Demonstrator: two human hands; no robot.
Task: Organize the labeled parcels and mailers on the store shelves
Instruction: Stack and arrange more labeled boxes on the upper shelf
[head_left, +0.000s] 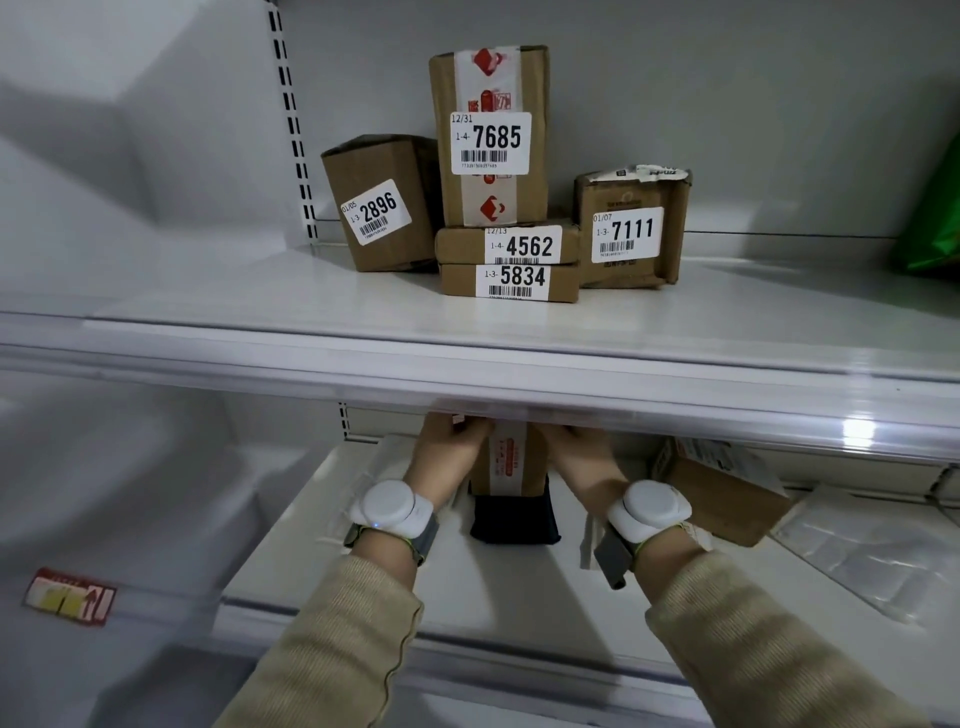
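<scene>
right, upper shelf (260, 291) carries five labelled parcels: 7685 (491, 135) upright on stacked 4562 (506, 245) and 5834 (509, 283), 2896 (379, 205) left of them, 7111 (628, 234) right. down on the lower shelf (322, 545), a tall taped box (511, 462) stands upright against a black mailer (514, 517), left grip (447, 457) and right grip (587, 457) clasping its sides.

Tall parcel 7685 (491, 135) stands upright on stacked flat parcels 4562 (506, 244) and 5834 (509, 283), box 2896 (382, 205) left of it, 7111 (631, 234) right. Below it, a taped brown parcel (511, 462) stands upright behind a black mailer (514, 517).
</scene>
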